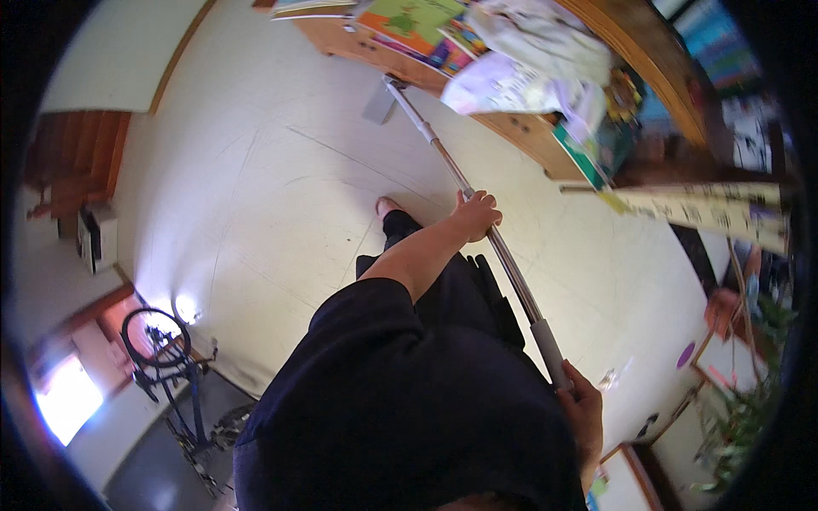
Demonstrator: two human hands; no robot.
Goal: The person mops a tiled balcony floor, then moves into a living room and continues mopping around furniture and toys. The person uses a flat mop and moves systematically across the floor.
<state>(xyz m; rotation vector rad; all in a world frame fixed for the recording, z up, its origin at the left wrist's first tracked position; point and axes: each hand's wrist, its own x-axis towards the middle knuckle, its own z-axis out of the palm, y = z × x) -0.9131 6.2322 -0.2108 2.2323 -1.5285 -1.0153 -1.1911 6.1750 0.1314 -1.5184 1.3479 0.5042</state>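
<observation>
My left hand [476,216] is closed around the metal pole of a flat mop [454,167], about midway along it. Lower down, my right hand [580,399] grips the grey handle sleeve [548,348] at the pole's near end. The pole slants away to the upper left. At its far end the flat grey mop head [381,102] lies on the pale floor [287,191], close against the base of a wooden cabinet [524,137]. My fingers partly hide the pole at both grips.
Books [409,25] and a heap of light-coloured cloth [530,76] lie on the cabinet, the cloth hanging over its edge. A bicycle [185,389] stands at lower left. Wooden stairs [77,153] are at far left. Leafy plants [735,434] stand at lower right.
</observation>
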